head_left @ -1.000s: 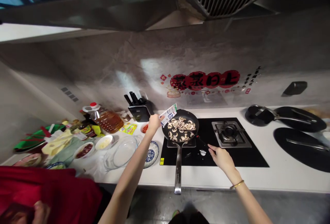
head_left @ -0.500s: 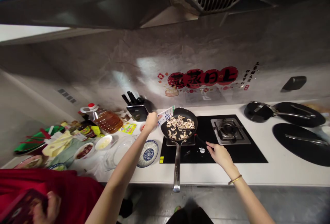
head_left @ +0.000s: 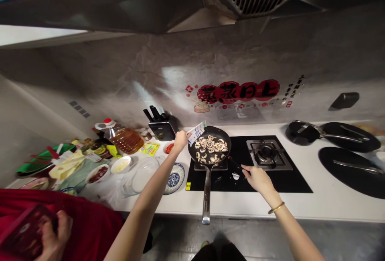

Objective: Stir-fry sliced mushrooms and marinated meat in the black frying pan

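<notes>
A black frying pan [head_left: 192,154] full of sliced mushrooms [head_left: 211,147] sits on the left burner of a black cooktop [head_left: 288,181]. Its long metal handle [head_left: 206,197] points toward me. My left hand [head_left: 181,140] is closed on a small white and green packet [head_left: 196,132], held tilted at the pan's left rim. My right hand [head_left: 256,177] rests over the cooktop just right of the pan, fingers pinched on a thin dark utensil [head_left: 236,164] that runs to the pan's edge.
A knife block [head_left: 161,126] and oil bottle [head_left: 122,136] stand at the back left. Small bowls, a glass dish [head_left: 144,175] and a blue patterned plate [head_left: 176,179] crowd the left counter. Dark pans [head_left: 333,136] lie at the right. A person in red [head_left: 60,225] holds a phone at lower left.
My left hand drew the packet slightly back toward the pan's left rim. My right hand shifted a little toward the pan. The person in red raised a phone into view.
</notes>
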`<state>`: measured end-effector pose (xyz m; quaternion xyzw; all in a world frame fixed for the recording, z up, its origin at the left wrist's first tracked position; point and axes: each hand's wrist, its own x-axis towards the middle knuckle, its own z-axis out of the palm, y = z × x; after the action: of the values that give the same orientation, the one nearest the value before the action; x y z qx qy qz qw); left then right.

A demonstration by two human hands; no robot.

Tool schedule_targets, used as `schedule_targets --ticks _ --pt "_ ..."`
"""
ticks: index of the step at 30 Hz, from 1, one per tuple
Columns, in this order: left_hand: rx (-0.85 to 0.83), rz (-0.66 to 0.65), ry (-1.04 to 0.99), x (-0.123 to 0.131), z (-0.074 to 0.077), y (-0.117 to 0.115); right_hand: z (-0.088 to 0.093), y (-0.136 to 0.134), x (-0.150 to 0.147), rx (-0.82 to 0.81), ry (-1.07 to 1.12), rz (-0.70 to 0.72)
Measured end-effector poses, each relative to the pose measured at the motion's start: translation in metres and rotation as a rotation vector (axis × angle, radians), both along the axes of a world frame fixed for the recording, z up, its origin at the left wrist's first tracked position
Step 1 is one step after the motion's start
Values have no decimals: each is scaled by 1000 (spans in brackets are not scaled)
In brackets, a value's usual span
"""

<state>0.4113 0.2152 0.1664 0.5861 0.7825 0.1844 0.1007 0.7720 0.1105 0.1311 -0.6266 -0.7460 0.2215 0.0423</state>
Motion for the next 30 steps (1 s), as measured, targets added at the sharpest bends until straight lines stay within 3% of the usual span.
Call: schedule_targets --ticks 6,9,12,15,20,23,26,30 --pt "69 11 -58 -14 3 -6 26 5 3 17 -91 34" --pt "135 7 -99 -23 9 -18 42 10 3 -1 -123 77" --pt "201 32 -152 -25 5 -36 52 20 -7 -18 -159 153" --pt "289 85 -276 -19 -12 -57 46 35 -32 28 -192 200" --pt "445 183 -676 -8 -46 -91 19 61 -85 151 -204 163" --pt "516 243 -757 -7 -55 -110 11 68 -106 137 -218 214" --pt "557 281 -785 -10 -55 -128 18 68 -105 109 -219 310" --pt "577 330 -849 -16 -54 -147 37 72 -72 111 -244 366"
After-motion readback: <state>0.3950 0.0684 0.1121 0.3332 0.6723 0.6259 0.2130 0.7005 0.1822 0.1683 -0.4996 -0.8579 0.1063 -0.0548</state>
